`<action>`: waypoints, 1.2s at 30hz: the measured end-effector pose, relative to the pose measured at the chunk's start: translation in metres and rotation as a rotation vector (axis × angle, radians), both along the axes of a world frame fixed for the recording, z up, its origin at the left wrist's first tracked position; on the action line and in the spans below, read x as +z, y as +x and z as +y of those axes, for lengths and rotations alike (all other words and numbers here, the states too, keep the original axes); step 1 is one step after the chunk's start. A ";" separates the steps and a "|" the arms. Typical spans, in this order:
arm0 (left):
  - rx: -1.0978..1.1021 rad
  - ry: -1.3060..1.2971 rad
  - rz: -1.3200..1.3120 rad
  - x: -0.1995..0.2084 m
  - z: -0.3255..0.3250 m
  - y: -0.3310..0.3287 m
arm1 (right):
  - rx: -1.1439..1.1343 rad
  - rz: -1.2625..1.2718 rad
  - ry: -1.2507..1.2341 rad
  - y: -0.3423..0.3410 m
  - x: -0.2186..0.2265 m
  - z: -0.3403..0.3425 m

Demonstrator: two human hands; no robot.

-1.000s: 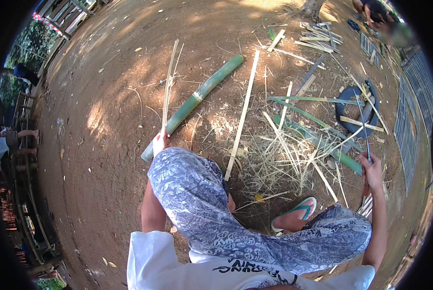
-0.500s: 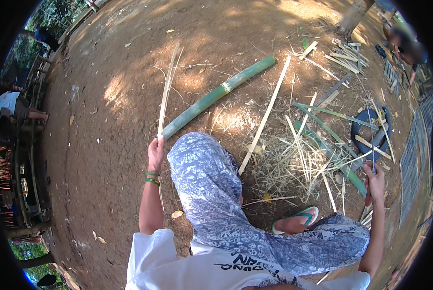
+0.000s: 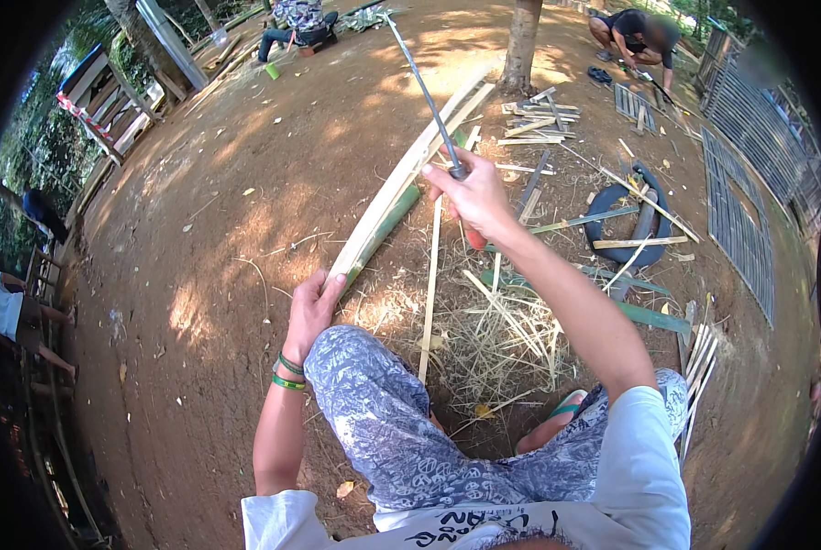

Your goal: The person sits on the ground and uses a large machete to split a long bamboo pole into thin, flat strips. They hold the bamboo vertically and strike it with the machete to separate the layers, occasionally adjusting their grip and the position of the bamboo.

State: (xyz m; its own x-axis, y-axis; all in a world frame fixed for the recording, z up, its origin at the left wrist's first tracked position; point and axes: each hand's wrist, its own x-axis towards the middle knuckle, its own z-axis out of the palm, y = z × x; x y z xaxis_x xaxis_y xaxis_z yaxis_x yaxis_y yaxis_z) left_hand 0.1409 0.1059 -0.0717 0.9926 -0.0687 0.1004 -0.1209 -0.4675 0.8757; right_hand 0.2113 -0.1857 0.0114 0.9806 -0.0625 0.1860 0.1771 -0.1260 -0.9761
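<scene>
My left hand (image 3: 311, 312) is closed around the near end of long pale split bamboo strips (image 3: 387, 200), just beyond my left knee. They slant away to the upper right, over a green bamboo pole (image 3: 390, 229) on the ground. My right hand (image 3: 476, 197) grips a long, narrow-bladed knife (image 3: 424, 87) close to where blade meets handle. Its blade points up and away, crossing above the far part of the strips, and the handle's red end shows below my palm. Whether the blade touches the strips I cannot tell.
Shavings (image 3: 493, 344) litter the ground before me, with a loose strip (image 3: 431, 293) beside them. A black ring-shaped object (image 3: 596, 229) lies to the right. Cut bamboo pieces (image 3: 539, 124) are heaped near a tree trunk (image 3: 522, 46). A person (image 3: 630, 37) crouches at far right.
My right hand has brought the knife from the far right across to the strips. My left hand still holds the strips, now slanted rightward. The view has shifted, showing more of the far ground.
</scene>
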 end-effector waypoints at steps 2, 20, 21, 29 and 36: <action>-0.029 0.034 -0.013 0.012 -0.010 -0.002 | -0.050 -0.003 -0.009 0.010 0.000 0.006; 0.365 0.055 0.008 -0.102 0.091 -0.031 | -0.364 -0.051 -0.180 0.006 0.037 -0.173; 0.397 0.009 0.029 -0.120 0.103 -0.040 | -0.411 0.004 -0.265 0.000 0.036 -0.192; 0.834 0.441 0.059 -0.213 0.158 -0.153 | -0.404 0.307 -0.392 -0.063 -0.048 -0.275; 0.847 0.464 0.146 -0.321 0.211 -0.230 | -0.308 0.625 -0.626 -0.126 -0.134 -0.319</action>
